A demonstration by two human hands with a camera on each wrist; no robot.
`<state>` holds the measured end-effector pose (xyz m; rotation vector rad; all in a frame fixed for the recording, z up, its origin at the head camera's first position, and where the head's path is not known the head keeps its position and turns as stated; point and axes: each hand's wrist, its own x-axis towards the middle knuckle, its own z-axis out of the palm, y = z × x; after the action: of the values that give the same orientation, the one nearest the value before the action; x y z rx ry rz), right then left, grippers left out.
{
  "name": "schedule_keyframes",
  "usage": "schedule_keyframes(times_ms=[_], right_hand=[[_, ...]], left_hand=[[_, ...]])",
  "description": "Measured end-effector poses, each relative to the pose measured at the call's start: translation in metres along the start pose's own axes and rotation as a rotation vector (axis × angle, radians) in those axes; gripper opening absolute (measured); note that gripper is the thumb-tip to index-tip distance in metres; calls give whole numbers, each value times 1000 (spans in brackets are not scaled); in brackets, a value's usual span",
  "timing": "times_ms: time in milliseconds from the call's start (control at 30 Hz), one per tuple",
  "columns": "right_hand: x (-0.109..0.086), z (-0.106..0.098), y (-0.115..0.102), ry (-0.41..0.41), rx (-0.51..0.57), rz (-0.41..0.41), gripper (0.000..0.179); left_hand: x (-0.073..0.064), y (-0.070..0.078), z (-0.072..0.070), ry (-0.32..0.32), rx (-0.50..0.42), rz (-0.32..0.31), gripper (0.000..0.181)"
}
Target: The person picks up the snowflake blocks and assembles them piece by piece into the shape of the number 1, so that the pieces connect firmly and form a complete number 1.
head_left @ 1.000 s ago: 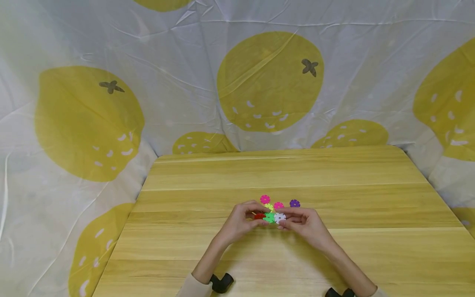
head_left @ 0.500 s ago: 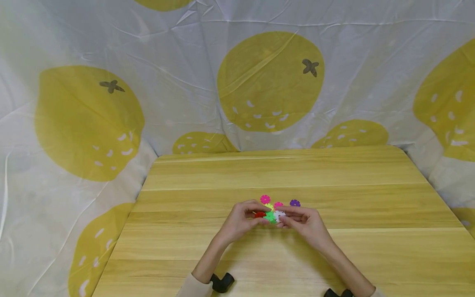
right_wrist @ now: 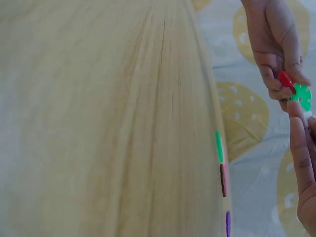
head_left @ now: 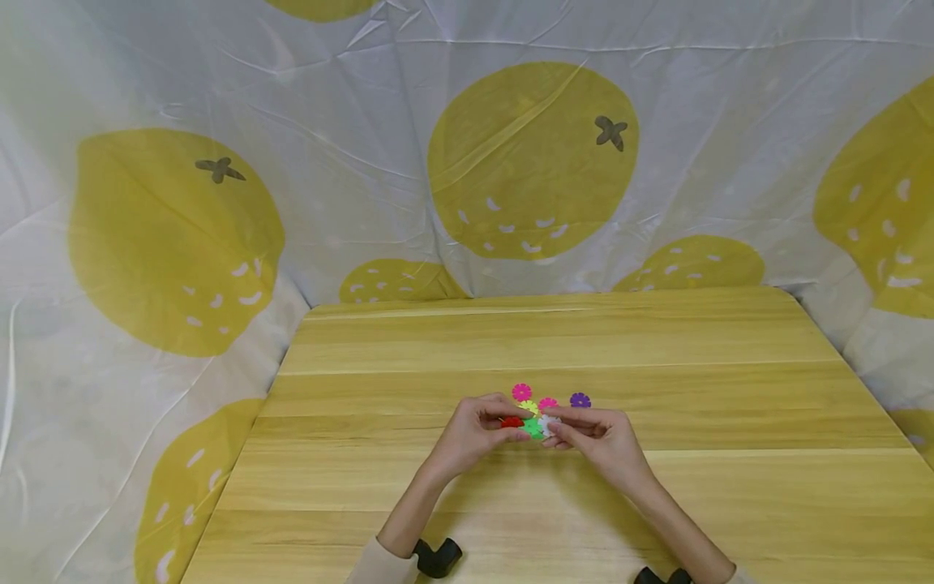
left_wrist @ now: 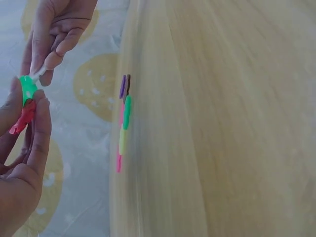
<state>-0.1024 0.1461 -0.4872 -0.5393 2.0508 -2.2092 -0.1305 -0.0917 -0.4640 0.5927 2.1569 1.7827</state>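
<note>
Over the table, both hands meet at a short row of joined snowflake discs: red point(head_left: 512, 422), green point(head_left: 533, 428) and white point(head_left: 547, 426). My left hand point(head_left: 467, 434) pinches the red and green end between thumb and fingers, as the left wrist view also shows. On the other side, my right hand point(head_left: 613, 446) pinches the white disc, its thumb across the face. The white disc touches the green one's edge; how deep the slots engage is hidden by fingers. In the right wrist view the green disc point(right_wrist: 301, 96) faces the camera, with the red disc point(right_wrist: 286, 81) turned edge-on.
Behind the hands lie loose discs on the wooden table point(head_left: 409, 341): pink point(head_left: 521, 392), yellow point(head_left: 529, 406), another pink point(head_left: 548, 403) and purple point(head_left: 580, 400). Green point(left_wrist: 127, 112) and brown point(left_wrist: 128, 84) ones show from the left wrist. A lemon-print cloth point(head_left: 350, 162) hangs behind.
The white disc has tilted and shifted slightly left against the green one. My right thumb has moved up over the white disc; the left hand has barely moved.
</note>
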Motion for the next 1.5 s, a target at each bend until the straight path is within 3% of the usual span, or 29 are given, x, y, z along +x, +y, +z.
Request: schedule_keyframes(times_ms=[400, 633, 1000, 1500], right_hand=[[1, -1, -1, -33, 57, -77, 30], [2, 2, -2, -31, 45, -58, 29], [3, 4, -2, -31, 42, -69, 29], [3, 10, -1, 5, 84, -86, 29]], left_hand=[[-2, 1, -1, 4, -47, 26, 23], [-4, 0, -4, -1, -47, 60, 24], [-2, -2, -6, -15, -65, 45, 22], [-2, -3, -3, 12, -98, 23, 21]])
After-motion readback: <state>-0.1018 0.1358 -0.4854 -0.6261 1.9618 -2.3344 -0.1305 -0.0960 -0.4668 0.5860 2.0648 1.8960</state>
